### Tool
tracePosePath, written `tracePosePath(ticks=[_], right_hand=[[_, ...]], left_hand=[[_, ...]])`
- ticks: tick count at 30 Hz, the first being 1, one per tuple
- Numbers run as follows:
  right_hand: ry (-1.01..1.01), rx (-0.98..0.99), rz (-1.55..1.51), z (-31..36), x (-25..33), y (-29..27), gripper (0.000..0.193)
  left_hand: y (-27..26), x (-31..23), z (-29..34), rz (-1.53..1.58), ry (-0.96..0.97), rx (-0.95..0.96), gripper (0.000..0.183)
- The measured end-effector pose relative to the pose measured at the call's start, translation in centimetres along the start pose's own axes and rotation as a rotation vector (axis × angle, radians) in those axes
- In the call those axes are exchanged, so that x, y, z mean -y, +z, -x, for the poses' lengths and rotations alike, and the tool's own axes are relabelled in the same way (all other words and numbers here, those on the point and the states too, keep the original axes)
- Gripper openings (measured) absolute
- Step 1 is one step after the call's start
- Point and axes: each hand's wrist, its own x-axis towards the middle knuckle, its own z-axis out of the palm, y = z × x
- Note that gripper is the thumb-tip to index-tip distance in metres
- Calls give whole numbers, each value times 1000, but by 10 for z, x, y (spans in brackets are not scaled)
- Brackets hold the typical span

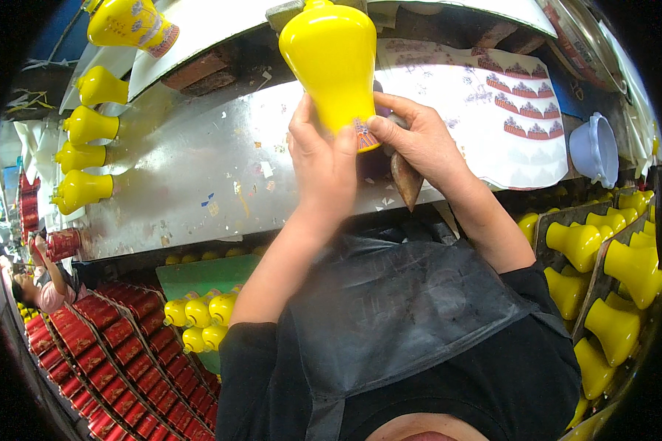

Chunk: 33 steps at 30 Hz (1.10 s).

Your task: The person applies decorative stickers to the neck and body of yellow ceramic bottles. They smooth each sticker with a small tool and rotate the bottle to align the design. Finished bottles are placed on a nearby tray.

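A glossy yellow vase (pixel 332 51) is held up over the metal worktable (pixel 198 169). My left hand (pixel 322 163) grips its narrow end from below. A red patterned band runs around the vase there. My right hand (pixel 419 141) presses its fingertips on that band from the right. A brown pointed tool (pixel 405 180) is tucked in the same hand, and its tip hangs down past the table's near edge. Both forearms rise from my black apron (pixel 404 316).
A white sheet of red patterned decals (pixel 515 117) lies at the right of the table beside a pale blue bowl (pixel 594 149). Yellow vases (pixel 87 158) line the left side. More fill racks (pixel 603 272) at right. Red cans (pixel 118 353) and another person (pixel 40 283) are at lower left.
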Motion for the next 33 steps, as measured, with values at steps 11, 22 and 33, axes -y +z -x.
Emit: tracePosePath(ticks=[11,22,33], right_hand=[[19,87,-138,3,-2,-4,52],[-42,73,46,6,-2,-4,56],[-36,36,-12,16,-7,-2,50]], left_hand=[[-6,3,0,192,-32,18,66],[-7,7,2,99,-4,35,70],[-4,8,4,131,-12,21,69]])
